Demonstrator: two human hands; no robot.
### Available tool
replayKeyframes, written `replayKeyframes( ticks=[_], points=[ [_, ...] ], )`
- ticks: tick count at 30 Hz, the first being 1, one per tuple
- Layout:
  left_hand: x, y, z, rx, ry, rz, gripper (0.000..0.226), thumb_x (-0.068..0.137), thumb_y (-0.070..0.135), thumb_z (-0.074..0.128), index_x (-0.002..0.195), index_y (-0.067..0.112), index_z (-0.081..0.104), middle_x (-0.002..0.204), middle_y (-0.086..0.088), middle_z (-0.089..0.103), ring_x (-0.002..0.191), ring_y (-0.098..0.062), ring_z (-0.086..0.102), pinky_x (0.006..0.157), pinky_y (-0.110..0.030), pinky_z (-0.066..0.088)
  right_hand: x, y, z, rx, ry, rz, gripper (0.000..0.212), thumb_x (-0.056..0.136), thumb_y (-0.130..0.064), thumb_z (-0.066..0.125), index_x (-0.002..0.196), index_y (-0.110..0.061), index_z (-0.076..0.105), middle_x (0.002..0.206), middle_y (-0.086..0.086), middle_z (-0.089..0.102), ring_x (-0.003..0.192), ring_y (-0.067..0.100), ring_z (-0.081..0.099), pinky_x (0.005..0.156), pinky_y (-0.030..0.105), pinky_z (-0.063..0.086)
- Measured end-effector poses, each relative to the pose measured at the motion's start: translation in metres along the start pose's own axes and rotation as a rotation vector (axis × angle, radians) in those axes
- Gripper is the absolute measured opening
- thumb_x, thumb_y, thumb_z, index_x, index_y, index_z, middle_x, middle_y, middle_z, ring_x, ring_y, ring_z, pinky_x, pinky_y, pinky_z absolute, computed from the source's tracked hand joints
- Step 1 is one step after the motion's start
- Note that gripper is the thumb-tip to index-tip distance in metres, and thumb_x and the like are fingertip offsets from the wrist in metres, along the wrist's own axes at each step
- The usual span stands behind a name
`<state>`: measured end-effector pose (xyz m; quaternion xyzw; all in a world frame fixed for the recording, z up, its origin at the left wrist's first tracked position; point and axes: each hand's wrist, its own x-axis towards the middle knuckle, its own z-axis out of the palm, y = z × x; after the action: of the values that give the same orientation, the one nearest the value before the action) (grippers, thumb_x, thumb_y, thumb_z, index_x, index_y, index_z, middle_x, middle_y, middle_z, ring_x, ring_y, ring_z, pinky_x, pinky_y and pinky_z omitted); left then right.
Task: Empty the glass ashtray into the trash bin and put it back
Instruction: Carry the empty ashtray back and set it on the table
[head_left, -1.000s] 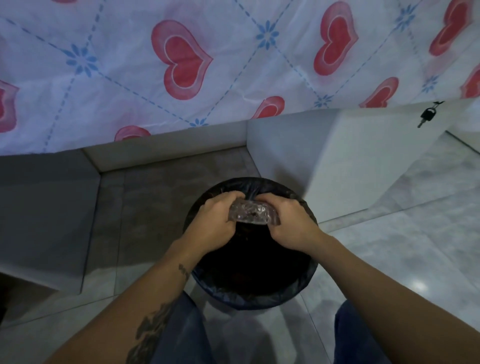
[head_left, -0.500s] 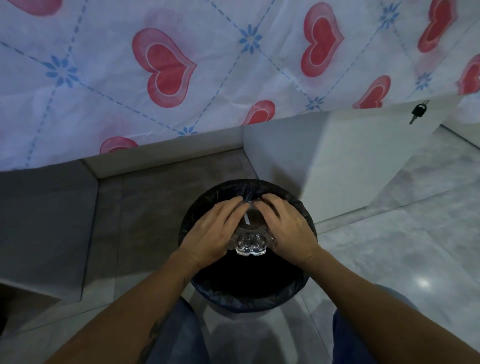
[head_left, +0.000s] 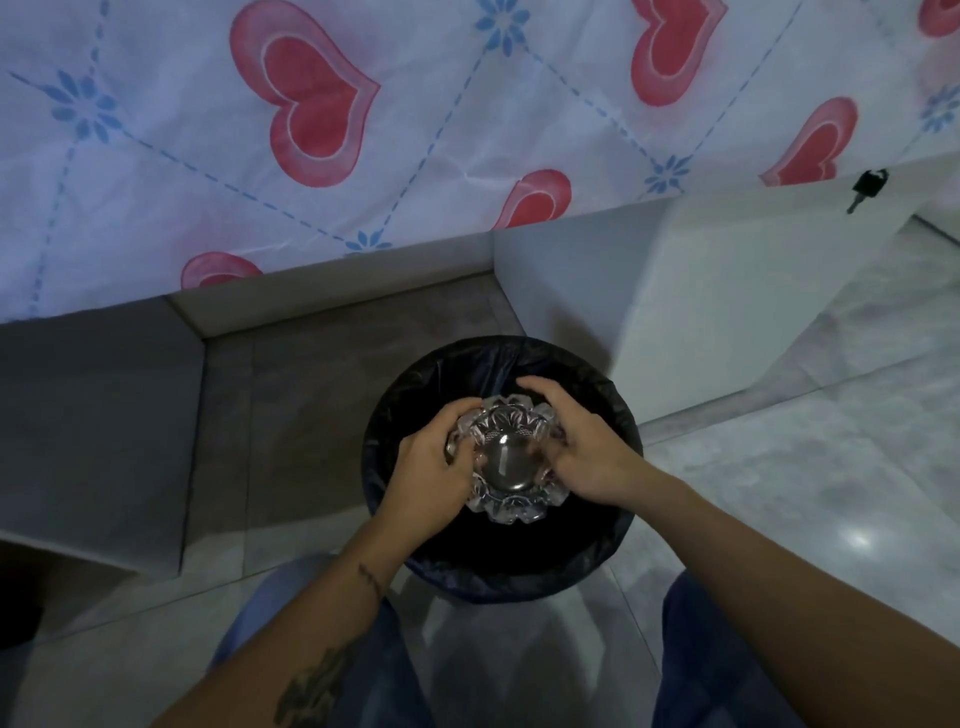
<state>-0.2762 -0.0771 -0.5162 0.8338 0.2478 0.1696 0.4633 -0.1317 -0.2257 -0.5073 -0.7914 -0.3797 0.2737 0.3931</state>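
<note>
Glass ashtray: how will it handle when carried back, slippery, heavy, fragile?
The glass ashtray looks thick and moulded, so probably rigid and heavy for its size. Its glossy faces may be slippery, though the scalloped rim gives the left hand and right hand some purchase. Being glass, it would likely chip on the tiled floor.

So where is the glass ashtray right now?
The glass ashtray is held between the left hand and right hand, directly over the open black-lined trash bin, mid-frame.
</note>
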Motion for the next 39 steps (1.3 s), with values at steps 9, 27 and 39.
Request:
replayKeyframes(
  ticks=[9, 27, 39],
  points=[
    [-0.002, 0.038, 0.001, -0.017, -0.043, -0.186, 0.037, 0.088, 0.025, 0.055, 0.117, 0.045, 0.065, 0.101, 0.018, 0.075, 0.089, 0.008, 0.069, 0.083, -0.019, 0.059, -0.017, -0.011, -0.020, 0.014, 0.006, -0.025, 0.056, 0.097, 0.000, 0.043, 0.144, -0.031, 0.046, 0.134, -0.004, 0.062, 0.115, -0.012, 0.055, 0.096, -0.002, 0.036],
    [-0.016, 0.363, -0.191, -0.107, -0.238, -0.319, 0.034, 0.100, 0.016, 0.054, 0.130, 0.027, 0.062, 0.116, 0.003, 0.070, 0.076, 0.001, 0.068, 0.066, -0.013, 0.055, -0.113, -0.319, -0.207, 0.008, -0.011, 0.283, 0.030, 0.103, -0.020, 0.043, 0.128, -0.038, 0.042, 0.106, -0.009, 0.061, 0.078, -0.010, 0.056, 0.061, 0.004, 0.039],
    [0.108, 0.473, -0.252, -0.162, -0.090, -0.315, 0.038, 0.097, 0.008, 0.048, 0.129, 0.023, 0.063, 0.096, -0.023, 0.069, 0.082, -0.040, 0.067, 0.071, -0.033, 0.054, -0.024, -0.418, -0.305, 0.049, 0.211, 0.173, 0.053, 0.098, -0.005, 0.045, 0.145, -0.027, 0.045, 0.127, -0.012, 0.052, 0.110, 0.007, 0.052, 0.085, 0.014, 0.041]
  ],
)
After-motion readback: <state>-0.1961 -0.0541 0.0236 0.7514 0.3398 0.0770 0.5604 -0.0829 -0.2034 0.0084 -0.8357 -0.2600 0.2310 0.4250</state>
